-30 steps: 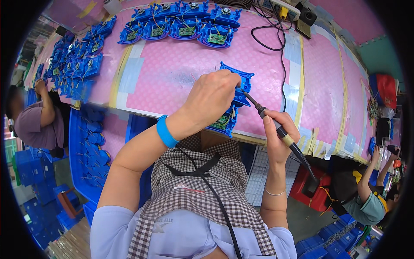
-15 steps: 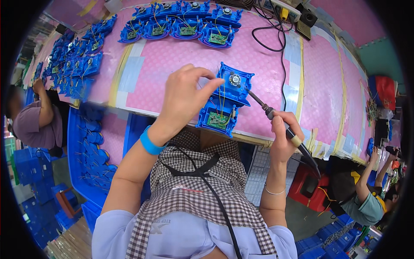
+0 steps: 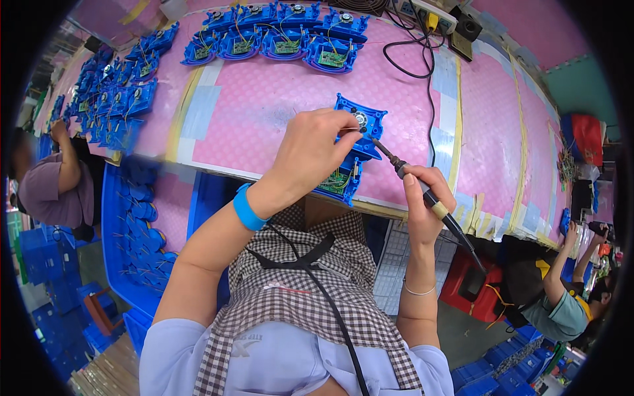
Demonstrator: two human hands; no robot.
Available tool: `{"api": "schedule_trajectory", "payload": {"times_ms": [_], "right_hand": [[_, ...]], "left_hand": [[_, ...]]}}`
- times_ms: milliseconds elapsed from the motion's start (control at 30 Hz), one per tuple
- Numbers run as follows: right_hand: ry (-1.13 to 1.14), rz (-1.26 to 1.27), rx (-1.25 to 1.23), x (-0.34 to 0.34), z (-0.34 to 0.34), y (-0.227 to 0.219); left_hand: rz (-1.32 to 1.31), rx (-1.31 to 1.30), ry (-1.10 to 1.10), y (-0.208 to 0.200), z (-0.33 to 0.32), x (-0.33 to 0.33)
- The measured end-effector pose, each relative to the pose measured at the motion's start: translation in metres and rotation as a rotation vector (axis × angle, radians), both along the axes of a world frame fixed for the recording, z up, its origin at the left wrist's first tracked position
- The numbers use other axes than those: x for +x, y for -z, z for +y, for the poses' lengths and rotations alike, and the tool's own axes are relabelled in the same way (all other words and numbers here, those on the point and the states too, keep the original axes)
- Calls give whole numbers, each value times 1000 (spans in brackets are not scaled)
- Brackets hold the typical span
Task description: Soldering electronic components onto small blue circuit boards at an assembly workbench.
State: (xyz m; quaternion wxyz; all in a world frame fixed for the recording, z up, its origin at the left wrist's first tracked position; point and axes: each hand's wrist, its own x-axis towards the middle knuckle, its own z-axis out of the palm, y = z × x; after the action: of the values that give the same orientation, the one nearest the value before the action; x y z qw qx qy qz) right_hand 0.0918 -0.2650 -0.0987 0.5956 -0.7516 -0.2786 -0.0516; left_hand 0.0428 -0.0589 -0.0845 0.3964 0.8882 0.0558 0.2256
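A blue plastic housing [image 3: 372, 125] lies at the table's near edge, a small round speaker [image 3: 360, 120] set in it. Joined to it on the near side is a second blue housing part [image 3: 349, 195] with a green circuit board [image 3: 334, 180], partly covered by my hand. My left hand [image 3: 316, 146] is closed over the housing, thumb and forefinger pinching a thin wire [image 3: 351, 129] beside the speaker. In my right hand [image 3: 428, 201] is a soldering iron [image 3: 454, 227], gripped like a pen. Its tip points at the housing just below the speaker; contact cannot be made out.
Similar blue assemblies [image 3: 286, 46] stand in rows at the table's far side, more at the left. A black cable [image 3: 432, 125] runs down the table from a power strip [image 3: 436, 14]. Blue bins [image 3: 113, 251] stand lower left. Other people sit at both sides.
My left hand has moved right, from the housing's left side to the speaker, now covering part of the circuit board. The soldering iron has shifted slightly left with my right hand.
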Motion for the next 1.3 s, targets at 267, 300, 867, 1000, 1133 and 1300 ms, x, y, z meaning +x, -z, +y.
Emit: {"api": "schedule_trajectory", "payload": {"times_ms": [267,300,867,1000,1133,1300], "right_hand": [[55,12,20,-2,-5,0],[55,12,20,-2,-5,0],[32,13,-3,-3,-3,0],[23,1,17,-3,-1,1],[25,4,10,-3,-1,1],[30,7,21,-3,-2,1]], "left_hand": [[114,203,76,-1,-1,1],[116,206,79,-1,-1,1],[80,185,56,2,-4,-1],[78,173,50,2,-5,-1],[79,178,47,3,-4,-1],[81,183,52,3,-5,0]]}}
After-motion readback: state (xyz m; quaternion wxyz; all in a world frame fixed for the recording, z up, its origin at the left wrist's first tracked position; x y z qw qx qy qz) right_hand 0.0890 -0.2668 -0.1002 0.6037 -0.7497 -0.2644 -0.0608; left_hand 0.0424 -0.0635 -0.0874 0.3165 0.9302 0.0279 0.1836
